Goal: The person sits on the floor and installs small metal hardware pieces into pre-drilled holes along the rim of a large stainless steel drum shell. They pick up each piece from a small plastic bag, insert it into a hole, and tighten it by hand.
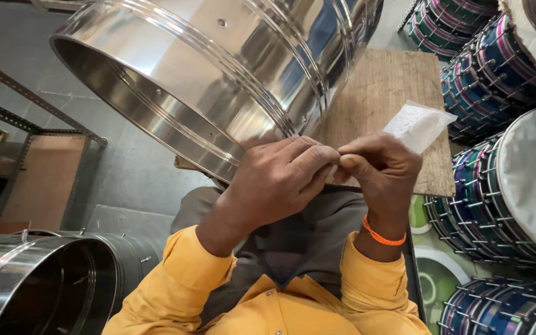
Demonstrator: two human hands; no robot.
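A large shiny steel drum shell (206, 68) lies tilted on a wooden board (386, 93) in front of me. My left hand (277, 180) rests against the shell's lower rim, fingertips meeting my right hand. My right hand (383, 174), with an orange band at the wrist, pinches a small white plastic packet (418, 124) that sticks up past the fingers. Both hands touch at the fingertips over the packet's lower end. Whether the left hand grips the packet is hidden.
Another steel shell (38, 285) lies at lower left. Stacks of finished blue and purple drums (497, 186) with white heads fill the right side. A metal angle frame (26, 118) stands at left on the grey floor.
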